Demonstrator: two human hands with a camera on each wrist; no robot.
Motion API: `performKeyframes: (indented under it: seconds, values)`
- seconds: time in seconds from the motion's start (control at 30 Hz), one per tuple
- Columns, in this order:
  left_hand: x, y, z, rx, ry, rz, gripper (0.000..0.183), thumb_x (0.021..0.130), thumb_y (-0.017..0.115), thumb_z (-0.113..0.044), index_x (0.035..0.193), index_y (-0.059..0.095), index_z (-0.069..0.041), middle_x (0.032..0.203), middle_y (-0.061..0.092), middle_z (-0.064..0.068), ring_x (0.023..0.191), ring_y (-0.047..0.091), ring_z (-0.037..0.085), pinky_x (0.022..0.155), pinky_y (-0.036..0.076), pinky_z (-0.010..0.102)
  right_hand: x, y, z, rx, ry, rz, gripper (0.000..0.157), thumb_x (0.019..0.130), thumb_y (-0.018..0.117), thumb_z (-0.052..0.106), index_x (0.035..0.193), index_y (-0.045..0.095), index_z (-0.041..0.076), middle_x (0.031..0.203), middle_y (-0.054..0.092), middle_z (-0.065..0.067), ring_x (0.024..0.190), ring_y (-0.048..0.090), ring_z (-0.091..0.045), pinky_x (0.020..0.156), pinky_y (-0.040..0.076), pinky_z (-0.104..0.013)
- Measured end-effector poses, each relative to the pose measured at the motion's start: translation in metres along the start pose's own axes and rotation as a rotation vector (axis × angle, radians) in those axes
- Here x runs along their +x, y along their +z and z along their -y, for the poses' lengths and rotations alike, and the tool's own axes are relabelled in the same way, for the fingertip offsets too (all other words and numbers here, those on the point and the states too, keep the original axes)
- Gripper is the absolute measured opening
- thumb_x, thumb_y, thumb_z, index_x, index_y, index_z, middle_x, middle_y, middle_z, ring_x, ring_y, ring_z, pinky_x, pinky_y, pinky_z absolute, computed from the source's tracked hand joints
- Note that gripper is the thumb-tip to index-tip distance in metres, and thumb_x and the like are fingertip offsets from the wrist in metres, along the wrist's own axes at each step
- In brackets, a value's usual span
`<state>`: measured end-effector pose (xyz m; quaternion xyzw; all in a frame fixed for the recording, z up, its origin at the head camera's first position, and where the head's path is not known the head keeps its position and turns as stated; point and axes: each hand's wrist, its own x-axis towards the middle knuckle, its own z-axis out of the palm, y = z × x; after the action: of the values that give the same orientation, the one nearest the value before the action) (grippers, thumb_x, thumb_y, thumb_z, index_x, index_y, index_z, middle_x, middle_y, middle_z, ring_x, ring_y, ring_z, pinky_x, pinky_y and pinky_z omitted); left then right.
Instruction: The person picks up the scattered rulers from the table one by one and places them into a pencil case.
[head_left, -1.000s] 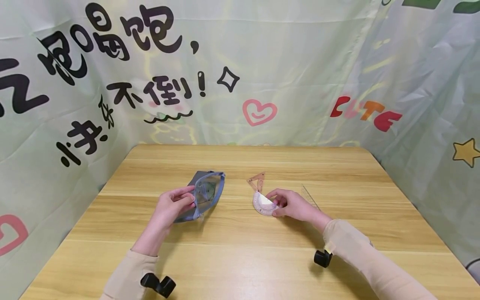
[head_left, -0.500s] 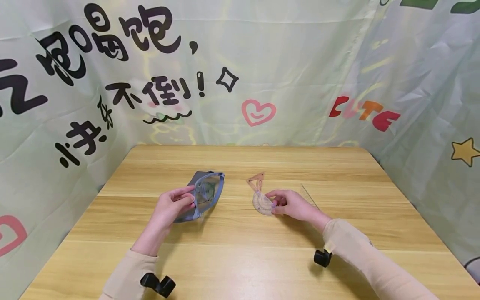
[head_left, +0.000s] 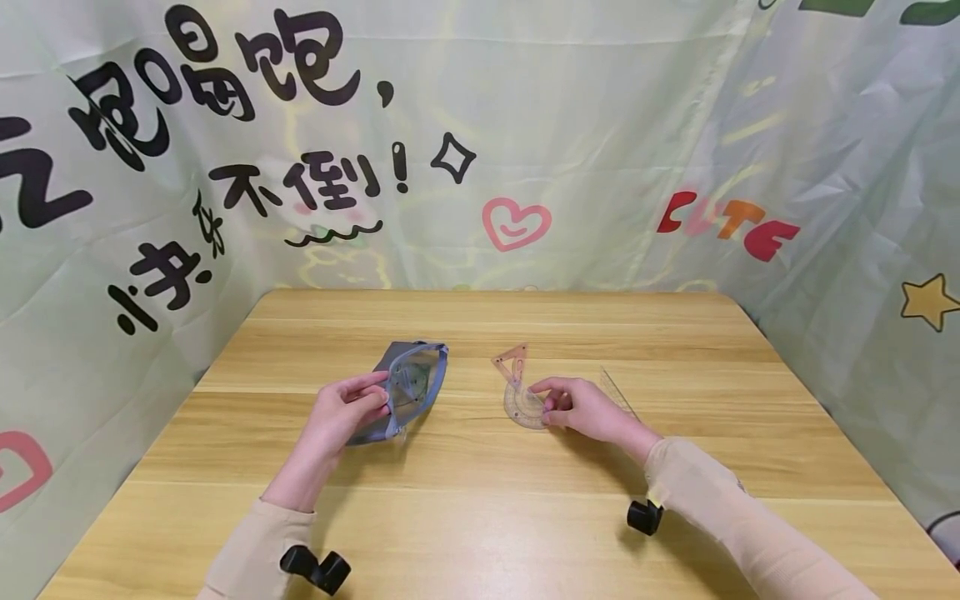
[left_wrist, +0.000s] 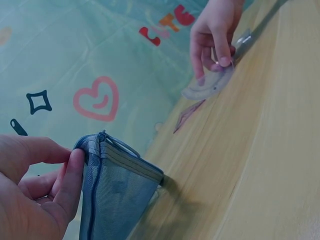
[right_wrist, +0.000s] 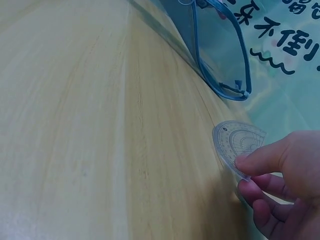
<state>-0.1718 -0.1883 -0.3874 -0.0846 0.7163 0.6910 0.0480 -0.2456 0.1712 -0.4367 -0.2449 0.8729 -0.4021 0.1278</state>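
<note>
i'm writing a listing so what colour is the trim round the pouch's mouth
The trim is blue; the right wrist view shows it best.

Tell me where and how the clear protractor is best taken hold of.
Probably the protractor should be pinched by its right end, from the right: it is a thin, flat half-disc, and the right grip pinches there, leaving its curved edge facing the pouch.

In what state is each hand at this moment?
Left hand: holding the blue mesh pouch by its rim.
Right hand: pinching the clear protractor.
</note>
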Motion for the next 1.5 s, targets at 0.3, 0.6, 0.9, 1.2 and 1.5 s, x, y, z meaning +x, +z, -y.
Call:
performKeyframes:
  seconds: [0.3, 0.6, 0.9, 1.2, 1.5]
  values:
    - [0.001, -0.001, 0.001, 0.009, 0.001, -0.002, 0.046, 0.095, 0.059, 0.0, 0.14, 0.049, 0.008, 0.086, 0.062, -0.009, 0.078, 0.065, 0.0, 0.078, 0.06, 0.014, 0.001, -0.001, 0.004, 0.011, -0.011, -0.001, 0.042, 0.086, 0.071, 0.0, 0.127, 0.062, 0.003, 0.093, 0.065, -0.013, 0.07, 0.059, -0.013, 0.054, 0.05, -0.019]
    - [0.0, -0.001, 0.001, 0.008, 0.004, 0.001, 0.047, 0.094, 0.06, -0.001, 0.139, 0.05, 0.008, 0.086, 0.062, -0.009, 0.078, 0.065, 0.0, 0.078, 0.06, 0.014, 0.001, -0.002, 0.008, 0.027, -0.017, 0.009, 0.042, 0.086, 0.072, 0.002, 0.127, 0.062, 0.003, 0.093, 0.068, -0.014, 0.069, 0.06, -0.015, 0.055, 0.049, -0.019]
    - [0.001, 0.0, 0.002, 0.024, 0.0, -0.007, 0.045, 0.094, 0.06, 0.0, 0.139, 0.051, 0.007, 0.085, 0.062, -0.009, 0.077, 0.065, 0.001, 0.078, 0.06, 0.015, 0.003, -0.001, 0.009, 0.065, -0.015, 0.028, 0.043, 0.087, 0.071, 0.004, 0.129, 0.06, 0.002, 0.094, 0.068, -0.015, 0.069, 0.06, -0.016, 0.056, 0.052, -0.022]
    - [0.001, 0.0, 0.001, 0.019, 0.007, -0.004, 0.046, 0.095, 0.06, -0.001, 0.139, 0.051, 0.007, 0.086, 0.062, -0.009, 0.077, 0.065, 0.0, 0.077, 0.06, 0.014, 0.011, -0.004, 0.012, 0.09, -0.017, 0.007, 0.044, 0.087, 0.07, 0.002, 0.13, 0.059, 0.0, 0.095, 0.068, -0.018, 0.071, 0.065, -0.022, 0.059, 0.057, -0.031]
    - [0.001, 0.001, 0.002, 0.012, 0.02, -0.002, 0.046, 0.094, 0.059, 0.001, 0.139, 0.049, 0.01, 0.084, 0.062, -0.01, 0.076, 0.065, -0.001, 0.076, 0.059, 0.013, 0.015, -0.007, 0.019, 0.114, 0.018, 0.013, 0.045, 0.089, 0.069, 0.003, 0.133, 0.058, 0.0, 0.098, 0.068, -0.018, 0.076, 0.069, -0.026, 0.067, 0.06, -0.035]
